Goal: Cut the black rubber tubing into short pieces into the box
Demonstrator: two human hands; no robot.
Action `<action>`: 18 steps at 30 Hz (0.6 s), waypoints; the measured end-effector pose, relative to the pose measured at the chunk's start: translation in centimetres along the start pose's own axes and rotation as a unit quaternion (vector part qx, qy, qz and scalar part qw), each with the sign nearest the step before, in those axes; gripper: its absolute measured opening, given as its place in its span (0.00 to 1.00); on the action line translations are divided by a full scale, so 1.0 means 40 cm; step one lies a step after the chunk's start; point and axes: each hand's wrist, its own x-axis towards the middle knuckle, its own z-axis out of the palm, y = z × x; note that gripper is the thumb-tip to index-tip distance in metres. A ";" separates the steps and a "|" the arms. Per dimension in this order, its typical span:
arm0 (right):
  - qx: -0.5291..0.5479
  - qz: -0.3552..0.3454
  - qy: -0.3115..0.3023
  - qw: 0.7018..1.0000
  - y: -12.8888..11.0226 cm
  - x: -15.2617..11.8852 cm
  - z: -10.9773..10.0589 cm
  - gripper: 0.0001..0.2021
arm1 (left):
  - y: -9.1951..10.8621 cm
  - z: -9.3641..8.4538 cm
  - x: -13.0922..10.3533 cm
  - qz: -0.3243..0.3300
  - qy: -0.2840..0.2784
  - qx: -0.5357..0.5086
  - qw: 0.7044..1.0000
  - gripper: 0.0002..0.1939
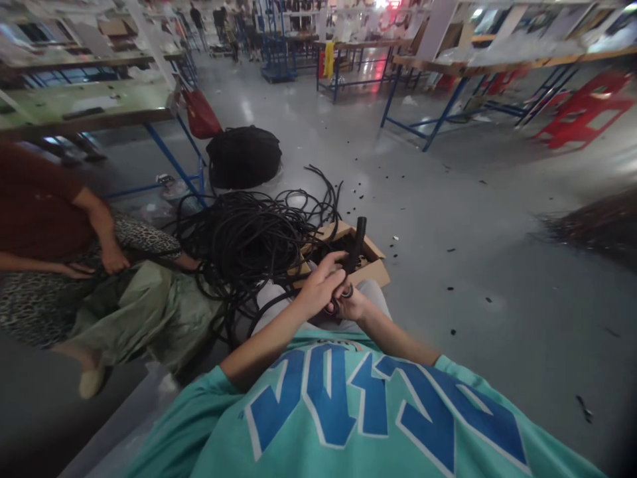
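My two hands are close together over my lap. A thick black tube with a ribbed-looking end stands tilted up from between them. My left hand is closed around the tube's lower part, its index finger stretched along it. My right hand is closed on dark loops that look like the handles of a pair of scissors; the blades are hidden. Just beyond my hands, an open cardboard box holds dark pieces. Left of the box lies a tangled heap of black tubing, with a strand running towards my lap.
At left another person sits with hands over an olive-green cloth or sheet. A full black bag stands behind the heap. Small black scraps lie on the grey floor. Worktables and red stools are farther back.
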 end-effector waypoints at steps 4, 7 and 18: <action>0.219 0.099 0.033 0.970 0.001 -0.087 -0.041 0.18 | 0.019 -0.031 -0.001 -0.003 0.059 -0.022 0.998 0.21; 0.283 0.100 0.059 0.952 -0.002 -0.159 -0.067 0.22 | 0.028 -0.045 0.001 -0.003 0.055 -0.006 0.998 0.17; 0.085 -0.076 0.103 0.988 -0.069 -0.265 -0.019 0.25 | -0.006 -0.058 0.014 -0.057 0.063 -0.016 0.996 0.20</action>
